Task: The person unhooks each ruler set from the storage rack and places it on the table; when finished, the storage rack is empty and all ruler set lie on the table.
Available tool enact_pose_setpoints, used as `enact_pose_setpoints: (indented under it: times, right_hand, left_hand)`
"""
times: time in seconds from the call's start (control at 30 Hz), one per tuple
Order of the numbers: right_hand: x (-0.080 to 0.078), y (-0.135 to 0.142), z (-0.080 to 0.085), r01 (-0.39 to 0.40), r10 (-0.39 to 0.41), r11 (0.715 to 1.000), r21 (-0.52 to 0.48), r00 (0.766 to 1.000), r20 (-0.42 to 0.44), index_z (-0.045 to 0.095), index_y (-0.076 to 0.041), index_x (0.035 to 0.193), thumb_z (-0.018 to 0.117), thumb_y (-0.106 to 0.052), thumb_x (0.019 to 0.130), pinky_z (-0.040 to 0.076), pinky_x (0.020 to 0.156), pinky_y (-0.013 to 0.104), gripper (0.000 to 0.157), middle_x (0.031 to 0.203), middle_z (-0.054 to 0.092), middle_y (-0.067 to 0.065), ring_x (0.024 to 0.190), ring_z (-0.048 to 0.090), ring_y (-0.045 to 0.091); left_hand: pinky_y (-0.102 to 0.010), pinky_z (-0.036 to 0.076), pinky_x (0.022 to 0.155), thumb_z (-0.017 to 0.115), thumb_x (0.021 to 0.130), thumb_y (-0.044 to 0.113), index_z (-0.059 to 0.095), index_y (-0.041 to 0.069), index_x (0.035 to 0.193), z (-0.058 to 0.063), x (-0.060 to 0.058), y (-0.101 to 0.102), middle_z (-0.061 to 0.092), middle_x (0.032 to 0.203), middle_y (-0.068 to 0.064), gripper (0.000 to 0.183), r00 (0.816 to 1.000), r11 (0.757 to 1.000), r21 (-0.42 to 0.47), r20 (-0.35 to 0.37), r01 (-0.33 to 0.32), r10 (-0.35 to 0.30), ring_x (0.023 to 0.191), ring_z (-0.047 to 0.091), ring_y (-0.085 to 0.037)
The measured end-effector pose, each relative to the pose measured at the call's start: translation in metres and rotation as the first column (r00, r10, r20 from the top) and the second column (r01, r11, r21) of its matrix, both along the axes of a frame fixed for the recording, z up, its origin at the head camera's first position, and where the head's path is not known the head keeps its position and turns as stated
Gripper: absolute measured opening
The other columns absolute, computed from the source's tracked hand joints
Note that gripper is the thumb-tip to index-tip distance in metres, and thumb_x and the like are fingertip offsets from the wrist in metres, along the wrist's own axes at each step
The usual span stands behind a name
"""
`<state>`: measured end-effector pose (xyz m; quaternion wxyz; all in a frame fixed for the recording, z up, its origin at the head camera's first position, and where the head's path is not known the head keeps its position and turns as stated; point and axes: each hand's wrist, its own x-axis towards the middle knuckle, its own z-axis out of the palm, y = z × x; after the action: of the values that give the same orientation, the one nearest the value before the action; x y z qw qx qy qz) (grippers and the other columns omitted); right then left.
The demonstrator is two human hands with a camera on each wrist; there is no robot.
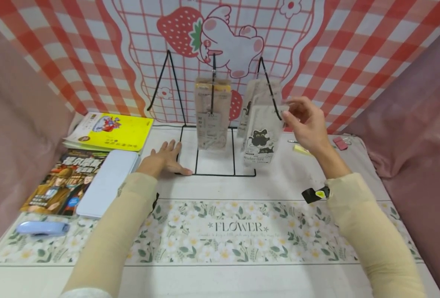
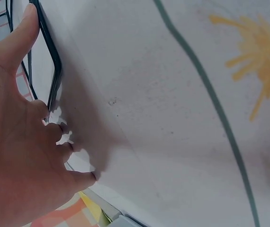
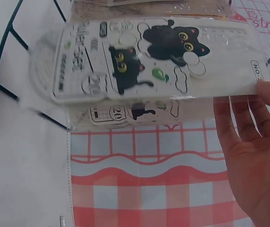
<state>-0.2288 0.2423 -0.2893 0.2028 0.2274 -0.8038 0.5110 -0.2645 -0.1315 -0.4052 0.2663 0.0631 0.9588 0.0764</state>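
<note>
Left hand: you spread it wide on the rack, left near corner; lift it and the rack might tip.
Right hand: you pinch the ruler pack near its top.
Pack's place: right hook, near tip; a hard tug could drop it.

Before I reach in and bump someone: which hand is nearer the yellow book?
Left. The left hand rests at the front corner of the rack, just right of the yellow book. The right hand holds the front ruler pack at the rack's right side, farther away.
</note>
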Motion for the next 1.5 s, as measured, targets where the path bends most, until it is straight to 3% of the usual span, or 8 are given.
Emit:
enact_pose_setpoints:
  times: [0.2, 0.47, 0.8, 0.97, 1.1, 1.23, 1.37, 1.5]
  right_hand:
    - [0.008, 0.004, -0.001, -0.031, 0.031, 0.999, 0.03, 1.0, -0.002, 0.057, 0.007, 0.118, 0.058, -0.001, 0.093, 0.054, 0.065, 0.014, 0.026, 0.085, 0.058, -0.009, 0.07, 0.061, 0.004]
    - [0.023, 0.006, 0.001, -0.13, 0.13, 0.989, -0.067, 0.991, -0.013, 0.054, 0.018, 0.109, 0.063, -0.005, 0.091, 0.057, 0.062, 0.017, 0.031, 0.082, 0.063, 0.0, 0.066, 0.063, 0.008]
    - [0.04, 0.008, 0.003, -0.227, 0.224, 0.97, -0.087, 0.973, -0.047, 0.054, 0.02, 0.106, 0.062, 0.01, 0.086, 0.059, 0.064, 0.018, 0.024, 0.085, 0.064, 0.0, 0.069, 0.065, 0.01]
    - [0.049, 0.016, 0.004, -0.254, 0.254, 0.963, -0.089, 0.967, -0.007, 0.054, 0.02, 0.105, 0.061, 0.014, 0.084, 0.059, 0.061, 0.019, 0.022, 0.084, 0.066, -0.003, 0.067, 0.065, 0.01]
    - [0.047, 0.042, -0.001, -0.184, 0.183, 0.983, 0.003, 0.982, 0.055, 0.055, 0.017, 0.108, 0.06, 0.011, 0.087, 0.057, 0.057, 0.018, 0.023, 0.087, 0.068, -0.006, 0.064, 0.065, 0.006]
    - [0.041, 0.083, -0.012, -0.019, -0.01, 0.988, 0.155, 0.983, 0.182, 0.054, 0.011, 0.113, 0.058, 0.005, 0.09, 0.056, 0.055, 0.018, 0.023, 0.091, 0.065, -0.017, 0.067, 0.065, -0.001]
    - [0.04, 0.131, -0.024, 0.112, -0.217, 0.938, 0.328, 0.928, 0.304, 0.053, 0.003, 0.115, 0.059, -0.006, 0.094, 0.055, 0.056, 0.019, 0.024, 0.087, 0.057, -0.023, 0.069, 0.061, -0.006]
    - [0.039, 0.176, -0.032, 0.099, -0.306, 0.877, 0.47, 0.87, 0.387, 0.051, 0.001, 0.12, 0.057, -0.011, 0.096, 0.054, 0.058, 0.02, 0.027, 0.086, 0.053, -0.023, 0.071, 0.057, -0.007]
  left_hand:
    - [-0.066, -0.001, 0.121, 0.063, 0.079, 0.068, -0.006, 0.012, 0.156, 0.002, 0.001, 0.0, -0.015, 0.164, -0.016, 0.118, 1.0, 1.0, 0.014, 0.01, -0.014, 0.014, 0.152, -0.012, -0.038]
    - [-0.066, -0.001, 0.121, 0.063, 0.079, 0.067, -0.006, 0.011, 0.156, 0.003, 0.003, 0.001, -0.015, 0.164, -0.016, 0.118, 1.0, 1.0, 0.022, 0.011, -0.007, 0.007, 0.152, -0.011, -0.038]
    - [-0.066, -0.002, 0.121, 0.063, 0.079, 0.068, -0.007, 0.012, 0.156, -0.001, 0.002, -0.002, -0.015, 0.164, -0.015, 0.118, 1.0, 0.999, 0.028, 0.012, -0.014, 0.014, 0.152, -0.013, -0.038]
    - [-0.065, -0.002, 0.121, 0.064, 0.078, 0.068, -0.008, 0.013, 0.156, -0.001, -0.001, -0.001, -0.016, 0.164, -0.015, 0.119, 1.0, 1.0, 0.027, 0.016, -0.015, 0.015, 0.152, -0.013, -0.037]
    - [-0.065, -0.002, 0.122, 0.063, 0.078, 0.069, -0.008, 0.013, 0.156, 0.002, -0.004, 0.002, -0.016, 0.164, -0.015, 0.119, 1.0, 1.0, 0.023, 0.012, -0.012, 0.011, 0.153, -0.013, -0.036]
    - [-0.064, -0.002, 0.122, 0.064, 0.079, 0.068, -0.008, 0.012, 0.156, 0.005, -0.004, 0.004, -0.017, 0.164, -0.014, 0.119, 1.0, 1.0, 0.014, 0.021, -0.02, 0.02, 0.153, -0.013, -0.036]
    - [-0.064, -0.001, 0.122, 0.064, 0.079, 0.067, -0.007, 0.012, 0.156, 0.005, -0.003, 0.005, -0.015, 0.164, -0.014, 0.118, 1.0, 1.0, 0.01, 0.015, -0.018, 0.018, 0.153, -0.013, -0.036]
    - [-0.064, -0.001, 0.122, 0.064, 0.079, 0.067, -0.007, 0.012, 0.156, 0.003, 0.0, 0.003, -0.016, 0.164, -0.015, 0.118, 1.0, 1.0, 0.007, 0.016, -0.022, 0.022, 0.153, -0.012, -0.037]
